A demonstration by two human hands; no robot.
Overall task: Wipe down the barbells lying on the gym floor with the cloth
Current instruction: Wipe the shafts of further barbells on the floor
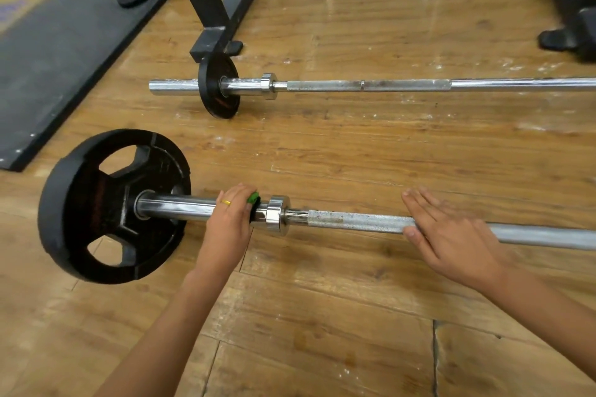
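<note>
On the wooden floor, close to me, near barbell lies crosswise, its big black plate at the left end; my left hand curls over the chrome sleeve just beside the collar, fingers wrapped round a green cloth that peeks out at the fingertips; my right hand rests flat across the knurled shaft, fingers straight, holding nothing; far barbell lies parallel, well apart, carrying a small plate near the rack foot; black mat at far left.
</note>
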